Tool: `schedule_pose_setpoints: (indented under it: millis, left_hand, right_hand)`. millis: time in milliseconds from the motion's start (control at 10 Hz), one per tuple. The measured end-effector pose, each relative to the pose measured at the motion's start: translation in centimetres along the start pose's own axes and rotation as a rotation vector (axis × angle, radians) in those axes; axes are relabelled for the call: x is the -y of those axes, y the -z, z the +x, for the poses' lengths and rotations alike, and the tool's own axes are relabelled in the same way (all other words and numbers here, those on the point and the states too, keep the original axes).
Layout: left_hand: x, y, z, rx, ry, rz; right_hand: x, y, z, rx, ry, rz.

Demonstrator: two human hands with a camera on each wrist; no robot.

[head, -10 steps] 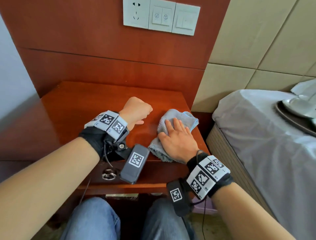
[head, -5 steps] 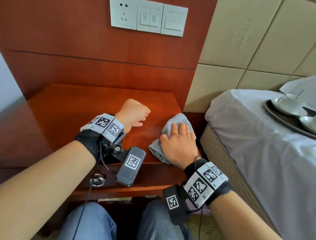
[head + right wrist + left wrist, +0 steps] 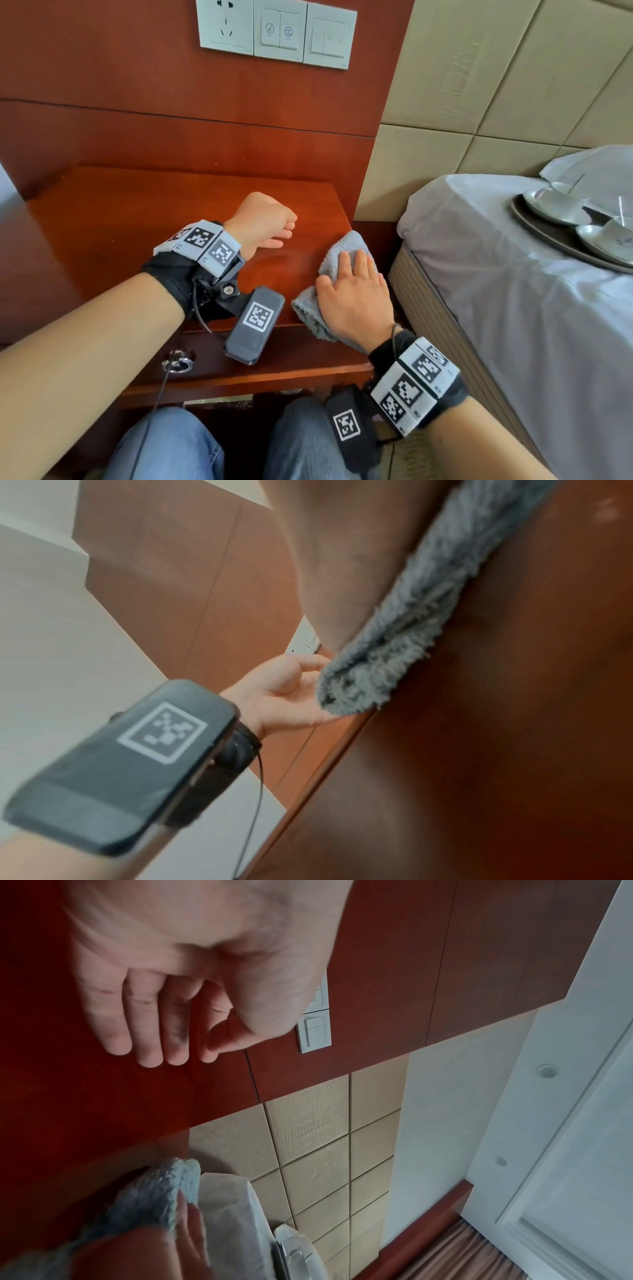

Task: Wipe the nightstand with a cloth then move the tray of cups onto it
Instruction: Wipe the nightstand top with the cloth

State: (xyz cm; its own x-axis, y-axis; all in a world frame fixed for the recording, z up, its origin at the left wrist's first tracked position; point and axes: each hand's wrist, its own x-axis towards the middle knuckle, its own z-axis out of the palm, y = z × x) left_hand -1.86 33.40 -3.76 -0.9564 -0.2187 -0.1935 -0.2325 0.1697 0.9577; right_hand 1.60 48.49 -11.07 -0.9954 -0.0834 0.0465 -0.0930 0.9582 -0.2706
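A grey fluffy cloth [image 3: 334, 253] lies at the right front corner of the red-brown nightstand [image 3: 144, 219]. My right hand [image 3: 354, 294] lies flat on it, fingers straight, pressing it to the wood. In the right wrist view the cloth [image 3: 404, 631] is squeezed between palm and tabletop. My left hand [image 3: 263, 222] rests on the nightstand left of the cloth, fingers loosely curled, holding nothing; the left wrist view shows its fingers [image 3: 150, 1031] hanging relaxed. The dark tray [image 3: 555, 236] with white cups [image 3: 561, 202] and saucers sits on the bed at the right.
The bed [image 3: 513, 308] with a grey sheet stands close to the right of the nightstand. A wall panel with a socket and switches [image 3: 277, 32] is above. A drawer pull [image 3: 178, 363] is on the nightstand front. My knees in jeans [image 3: 171, 445] are below.
My right hand has slid the cloth rightward toward the nightstand's right edge. The left hand stays in place. The view has turned right, showing more of the tray.
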Motion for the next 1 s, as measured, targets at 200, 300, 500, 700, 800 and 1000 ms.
schedule_pose_setpoints:
  millis: [200, 300, 500, 700, 800, 1000]
  left_hand:
    - [-0.3, -0.5, -0.7, -0.055, 0.007, -0.023]
    - [-0.4, 0.1, -0.3, -0.056, 0.021, -0.01]
    - [-0.7, 0.3, 0.3, -0.069, 0.042, -0.085]
    - [-0.7, 0.3, 1.0, -0.057, -0.018, 0.025]
    - [-0.8, 1.0, 1.0, -0.055, -0.029, 0.069]
    - [-1.0, 1.5, 0.8, -0.059, -0.103, 0.154]
  right_hand:
    - [0.7, 0.3, 4.0, 0.043, -0.098, 0.074]
    - [-0.5, -0.5, 1.1, -0.049, -0.018, 0.0]
    - [-0.3, -0.2, 4.5, -0.022, -0.009, 0.044]
    - [-0.9, 1.5, 4.0, 0.036, 0.04, 0.09]
    - [-0.7, 2.9, 4.1, -0.081, 0.014, 0.144]
    - [0.9, 7.2, 4.0, -0.398, -0.035, 0.601]
